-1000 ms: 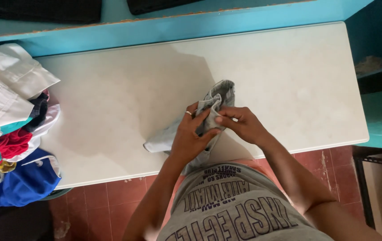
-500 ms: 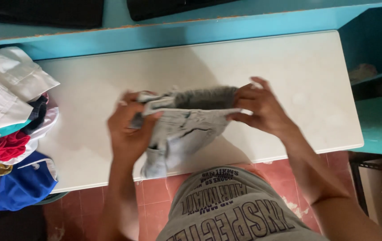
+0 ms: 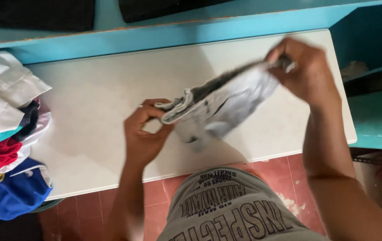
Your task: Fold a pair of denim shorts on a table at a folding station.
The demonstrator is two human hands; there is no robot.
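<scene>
The left hand (image 3: 144, 134) pinches the banded edge of a grey garment (image 3: 224, 105) between thumb and curled fingers, while the right hand (image 3: 305, 71) clenches the opposite, blurred end. The garment is stretched slantwise between both hands above a white table (image 3: 93, 98). A pile of clothes (image 3: 6, 143) in white, red and blue lies at the table's left end, well apart; a blue ledge (image 3: 177, 31) borders the far side.

My left hand (image 3: 144, 134) pinches low with bent fingers; my right hand (image 3: 305, 71) is raised, grip closed, arms apart.
</scene>
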